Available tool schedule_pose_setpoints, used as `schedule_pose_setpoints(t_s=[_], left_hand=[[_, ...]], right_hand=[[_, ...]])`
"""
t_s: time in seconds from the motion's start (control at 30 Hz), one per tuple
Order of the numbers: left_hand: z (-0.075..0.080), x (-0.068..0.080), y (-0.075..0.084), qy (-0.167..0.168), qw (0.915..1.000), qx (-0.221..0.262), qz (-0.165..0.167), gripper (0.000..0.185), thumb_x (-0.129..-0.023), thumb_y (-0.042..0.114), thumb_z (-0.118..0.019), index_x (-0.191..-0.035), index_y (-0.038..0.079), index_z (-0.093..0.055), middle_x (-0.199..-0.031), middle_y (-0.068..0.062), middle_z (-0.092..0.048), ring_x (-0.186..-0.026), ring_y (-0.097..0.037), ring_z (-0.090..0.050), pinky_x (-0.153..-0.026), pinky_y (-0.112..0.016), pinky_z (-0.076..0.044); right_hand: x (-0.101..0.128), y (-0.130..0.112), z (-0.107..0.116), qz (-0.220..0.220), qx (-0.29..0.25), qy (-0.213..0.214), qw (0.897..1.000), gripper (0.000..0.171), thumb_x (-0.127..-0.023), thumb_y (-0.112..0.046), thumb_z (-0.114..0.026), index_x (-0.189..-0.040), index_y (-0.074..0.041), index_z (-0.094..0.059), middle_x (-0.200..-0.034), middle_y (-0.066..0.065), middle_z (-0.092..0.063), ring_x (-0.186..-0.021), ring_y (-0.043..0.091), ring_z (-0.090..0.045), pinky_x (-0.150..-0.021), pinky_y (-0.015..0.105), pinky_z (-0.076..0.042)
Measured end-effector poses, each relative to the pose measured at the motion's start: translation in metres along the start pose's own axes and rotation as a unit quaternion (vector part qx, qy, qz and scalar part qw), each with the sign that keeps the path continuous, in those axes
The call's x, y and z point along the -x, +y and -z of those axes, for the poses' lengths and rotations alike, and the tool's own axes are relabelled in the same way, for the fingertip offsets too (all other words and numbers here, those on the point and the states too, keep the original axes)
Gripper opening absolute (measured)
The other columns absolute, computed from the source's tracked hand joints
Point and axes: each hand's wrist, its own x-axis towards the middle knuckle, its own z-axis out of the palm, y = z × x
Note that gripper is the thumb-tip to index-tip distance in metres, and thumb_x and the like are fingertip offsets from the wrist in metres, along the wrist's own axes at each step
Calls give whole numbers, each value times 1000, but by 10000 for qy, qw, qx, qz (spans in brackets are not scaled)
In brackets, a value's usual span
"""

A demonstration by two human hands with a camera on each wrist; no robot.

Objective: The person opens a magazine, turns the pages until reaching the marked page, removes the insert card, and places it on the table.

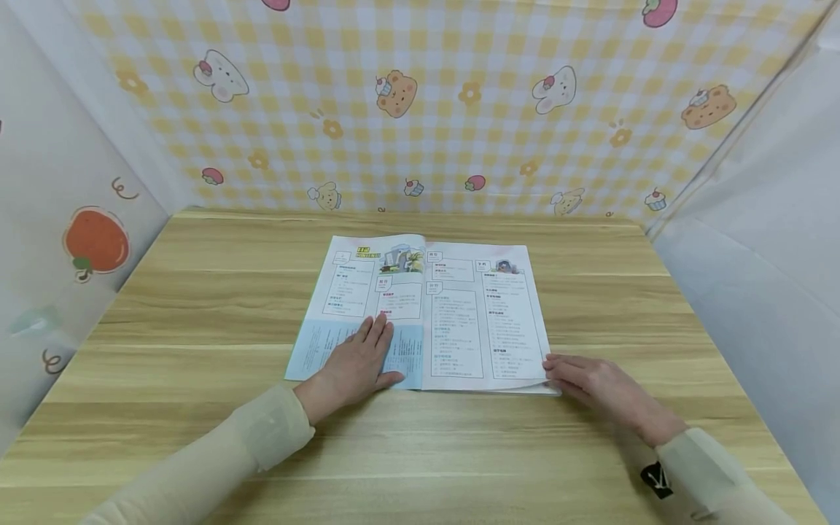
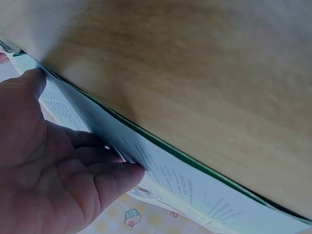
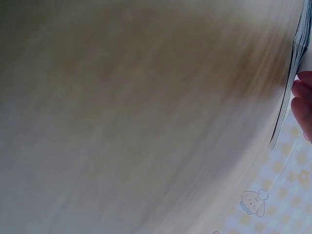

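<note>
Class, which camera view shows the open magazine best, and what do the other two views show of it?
The head view: the whole open magazine lies flat on the table, with the left hand resting on its left page and the right hand at its lower right corner. The left wrist view shows only a page edge; the right wrist view, blurred page edges.

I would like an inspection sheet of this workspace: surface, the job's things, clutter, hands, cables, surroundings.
Surface: light wooden table, grain running sideways.
Job's things: open printed magazine with white and pale blue pages, lying flat in the middle.
Clutter: nothing seen.
Hands: left hand rests flat on the blue lower left page; right hand touches the lower right page corner with its fingertips.
Cables: nothing seen.
Surroundings: yellow checked backdrop with cartoon bears and rabbits; pale side panel with an orange fruit print.
</note>
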Motion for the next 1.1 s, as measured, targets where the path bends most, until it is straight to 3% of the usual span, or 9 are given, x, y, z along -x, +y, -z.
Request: schedule_pose_setpoints(t_s=[0.13, 0.23, 0.33, 0.4, 0.6, 0.83, 1.1], left_hand=[[1, 0, 0, -2, 10000, 32, -6, 83, -93, 53, -48, -144, -8, -27, -152, -25, -21, -139, -40, -24, -104, -49, -38], [1, 0, 0, 3, 10000, 43, -10, 82, -93, 53, -48, -144, -8, -27, -152, -26, -21, -139, -40, -24, -104, -49, -38], [1, 0, -1, 34, 10000, 39, -22, 82, -92, 53, -49, -143, -9, -28, -151, -26, -22, -139, -40, -25, -104, -49, -37], [1, 0, -1, 50, 10000, 27, -36, 82, -92, 53, -49, -143, -9, -28, -151, -26, -23, -139, -40, -25, -104, -48, -37], [1, 0, 0, 16, 10000, 37, -57, 83, -92, 53, -49, -143, -9, -28, -151, -27, -23, -138, -40, -26, -106, -47, -36], [4, 0, 0, -100, 9998, 177, -21, 82, -92, 52, -50, -144, -8, -27, -152, -26, -22, -139, -40, -24, -108, -47, -32], [5, 0, 2, -129, 9992, 378, -29, 83, -92, 51, -50, -145, -7, -24, -152, -26, -18, -140, -40, -22, -110, -48, -29]], right_hand=[[1, 0, 1, -6, -13, 78, 10000, 29, -68, 1, -76, -92, -13, -69, -103, 10, -71, -90, 25, -69, -73, 32, -54], [3, 1, 1, -16, 56, 217, 9997, 13, -87, -16, -65, -98, -11, -69, -104, 10, -70, -89, 25, -69, -73, 33, -54], [4, 1, 1, 35, 138, 422, 9990, 36, -99, -33, -43, -101, -9, -69, -104, 10, -70, -89, 24, -69, -73, 32, -54], [4, 1, 1, 118, 156, 583, 9981, 44, -101, -37, -35, -100, -9, -69, -103, 10, -70, -88, 24, -69, -75, 30, -54], [1, 0, 3, 511, 387, 1048, 9924, 42, -102, -32, -36, -95, -9, -70, -101, 10, -71, -88, 24, -68, -76, 28, -53], [-4, -1, 3, 1147, 989, 1729, 9732, 40, -103, -24, -37, -92, -5, -71, -100, 10, -71, -85, 22, -69, -67, 31, -53], [-6, -2, 4, 1302, 1165, 2078, 9624, 38, -102, -18, -38, -92, -4, -72, -98, 10, -72, -83, 23, -69, -69, 30, -53]])
